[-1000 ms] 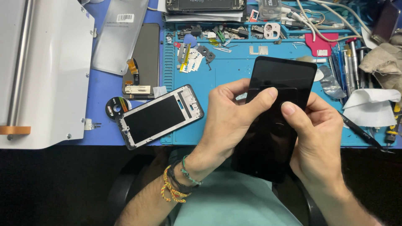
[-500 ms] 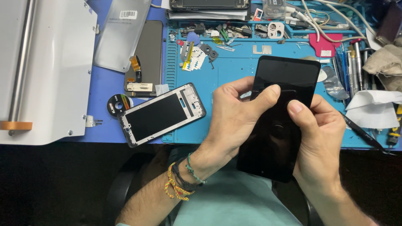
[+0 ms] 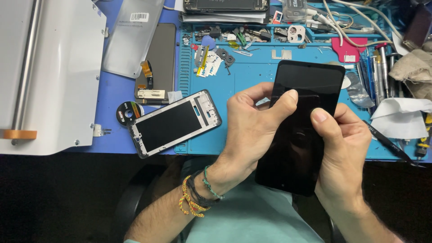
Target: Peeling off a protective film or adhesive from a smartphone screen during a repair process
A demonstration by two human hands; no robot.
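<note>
Closest to the person's lap, both hands hold a black phone screen (image 3: 301, 135) up over the near edge of the bench, its glass facing up and its top end tilted away to the right. The left hand (image 3: 252, 135) wraps the screen's left edge, fingers curled behind it and thumb pressed flat across the upper glass. The right hand (image 3: 342, 153) closes on the right edge, its thumb lying on the glass just beside the left thumb. Woven bracelets (image 3: 195, 195) circle the left wrist.

Left of that grip, a phone frame (image 3: 173, 123) lies at a slant across the edge of the blue mat (image 3: 252, 74), with a small roll of tape (image 3: 127, 112) touching its far corner. Right of the grip rest a black pry tool (image 3: 389, 144) and a folded white cloth (image 3: 398, 117). Beyond the hands, small screws, brackets and tweezers (image 3: 243, 40) litter the mat's trays, and another dark screen (image 3: 157, 60) lies further left beside a grey metal machine (image 3: 49, 76)
</note>
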